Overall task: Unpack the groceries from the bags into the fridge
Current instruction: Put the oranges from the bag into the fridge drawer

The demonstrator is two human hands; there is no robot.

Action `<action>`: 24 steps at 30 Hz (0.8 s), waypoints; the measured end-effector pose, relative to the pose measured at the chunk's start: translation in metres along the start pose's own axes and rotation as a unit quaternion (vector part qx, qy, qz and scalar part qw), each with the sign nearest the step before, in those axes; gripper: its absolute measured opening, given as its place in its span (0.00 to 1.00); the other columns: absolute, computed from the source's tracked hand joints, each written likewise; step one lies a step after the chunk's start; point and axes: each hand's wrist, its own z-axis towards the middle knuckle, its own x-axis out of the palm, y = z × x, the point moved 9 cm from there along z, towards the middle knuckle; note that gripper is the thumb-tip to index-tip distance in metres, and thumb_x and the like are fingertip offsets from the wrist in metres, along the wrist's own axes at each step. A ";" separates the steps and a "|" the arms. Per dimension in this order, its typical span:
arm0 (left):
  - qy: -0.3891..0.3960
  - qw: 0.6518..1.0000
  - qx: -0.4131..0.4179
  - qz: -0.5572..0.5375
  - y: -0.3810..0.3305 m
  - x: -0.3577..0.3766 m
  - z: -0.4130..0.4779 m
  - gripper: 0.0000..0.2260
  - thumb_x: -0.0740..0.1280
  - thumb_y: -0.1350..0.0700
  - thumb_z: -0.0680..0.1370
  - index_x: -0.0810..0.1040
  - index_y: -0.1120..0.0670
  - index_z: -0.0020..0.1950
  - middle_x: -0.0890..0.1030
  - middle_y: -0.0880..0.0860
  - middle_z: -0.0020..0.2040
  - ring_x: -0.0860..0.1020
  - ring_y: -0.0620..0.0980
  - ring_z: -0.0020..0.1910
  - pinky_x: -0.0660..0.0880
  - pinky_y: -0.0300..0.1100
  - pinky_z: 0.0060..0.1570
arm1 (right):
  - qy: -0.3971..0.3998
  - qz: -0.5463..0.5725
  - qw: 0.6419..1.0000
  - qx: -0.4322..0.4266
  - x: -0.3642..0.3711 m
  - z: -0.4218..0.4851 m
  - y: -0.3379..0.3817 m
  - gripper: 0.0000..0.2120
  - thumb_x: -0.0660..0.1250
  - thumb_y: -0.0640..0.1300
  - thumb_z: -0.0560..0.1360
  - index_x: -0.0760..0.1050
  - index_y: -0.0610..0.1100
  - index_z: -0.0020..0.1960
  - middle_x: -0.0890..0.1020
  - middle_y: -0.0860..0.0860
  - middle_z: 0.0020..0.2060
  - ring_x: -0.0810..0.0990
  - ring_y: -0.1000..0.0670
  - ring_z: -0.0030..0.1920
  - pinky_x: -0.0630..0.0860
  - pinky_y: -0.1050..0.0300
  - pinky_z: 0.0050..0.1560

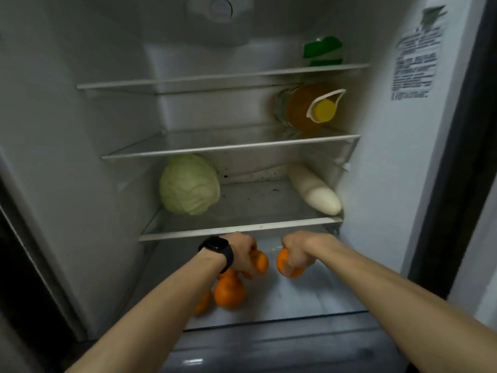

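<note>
Forearms extend into the fridge (80, 135), hands in the lowest compartment. Left hand (242, 251), black watch (217, 250) on its wrist, has its fingers curled round an orange (261, 261). Right hand (300, 251) grips a second orange (283, 261), close to the first but not touching. Loose oranges (230, 292) lie just under the left wrist. Above the left hand: cabbage (189, 184). Above the right hand: white radish (314, 191), then oil bottle (301, 109) on its side, then green carton (322, 51).
</note>
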 end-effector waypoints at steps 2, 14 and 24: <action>0.013 1.000 -0.008 0.002 0.002 0.013 0.007 0.31 0.75 0.34 0.65 0.76 0.48 0.63 0.80 0.52 0.57 0.79 0.54 0.53 0.78 0.49 0.53 | -0.005 -0.002 1.000 -0.014 0.013 0.013 0.004 0.28 0.76 0.55 0.69 0.73 0.44 0.63 0.82 0.45 0.56 0.83 0.44 0.53 0.80 0.52 0.51; 0.062 0.998 -0.031 -0.004 0.011 0.050 0.020 0.35 0.71 0.34 0.69 0.70 0.47 0.71 0.76 0.53 0.65 0.77 0.55 0.60 0.76 0.50 0.58 | 0.051 0.010 0.999 -0.005 0.042 0.035 0.004 0.41 0.73 0.56 0.69 0.59 0.48 0.77 0.73 0.44 0.69 0.78 0.42 0.63 0.77 0.48 0.62; -0.037 0.998 -0.011 -0.043 0.022 -0.019 -0.061 0.31 0.67 0.37 0.75 0.69 0.48 0.75 0.76 0.54 0.68 0.75 0.55 0.65 0.74 0.46 0.62 | -0.212 0.179 0.960 -0.043 -0.044 -0.079 -0.003 0.24 0.68 0.57 0.77 0.73 0.50 0.70 0.76 0.49 0.68 0.75 0.48 0.66 0.71 0.52 0.67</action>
